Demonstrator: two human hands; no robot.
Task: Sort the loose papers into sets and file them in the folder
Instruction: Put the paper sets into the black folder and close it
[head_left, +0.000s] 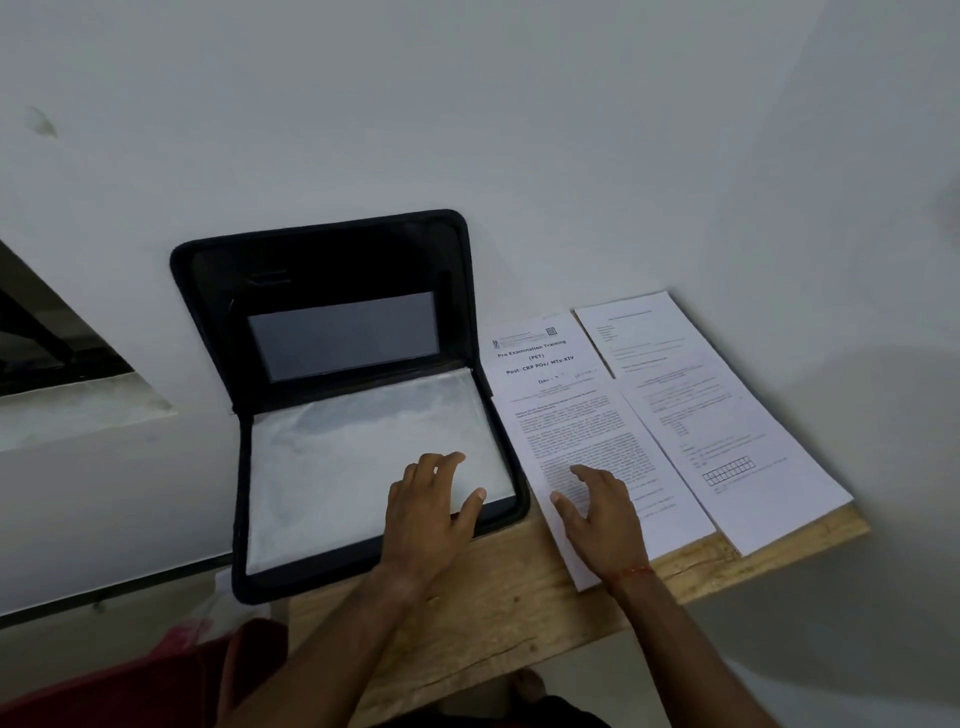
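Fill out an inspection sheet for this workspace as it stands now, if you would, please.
Surface: wooden board, set against the wall.
Job's things: black folder open, lid leaning on the wall, clear sleeve uppermost; printed pile beside it, second pile further right.
Clutter: nothing seen.
Hands: left hand open over the sleeve; right hand open on the printed pile.
Cables: nothing seen.
Surroundings: pale wall, dark opening at left, red cloth below.

I get a dim, greyish, evenly lit view, with soft shadow on the wall (857, 384) at far right, wide-angle bending at the edges, and the papers' (587, 426) small print blurred.
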